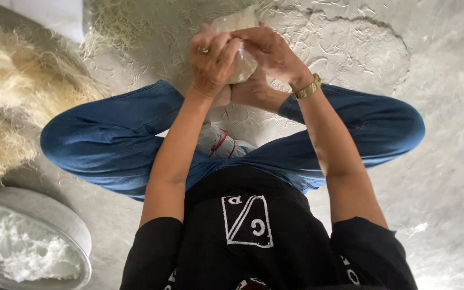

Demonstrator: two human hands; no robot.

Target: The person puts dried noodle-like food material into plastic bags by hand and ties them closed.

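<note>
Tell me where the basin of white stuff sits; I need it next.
In the head view, the grey basin lies at the lower left, beside the person's left knee, below the pale fibre pile.

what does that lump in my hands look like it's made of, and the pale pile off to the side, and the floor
Lump: seemingly a clear plastic bag of whitish filling; it looks glossy and crinkled between the left hand and right hand. Pale pile: loose straw-coloured plant fibre, fine and wispy. Floor: probably bare concrete, grey, matte, rough.

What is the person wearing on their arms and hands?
Both arms are bare below short black sleeves. The left hand has a gold-coloured ring on one finger. The right hand has no ring that shows, but its wrist carries a gold-coloured bracelet or watch band. No gloves on either hand.
</note>
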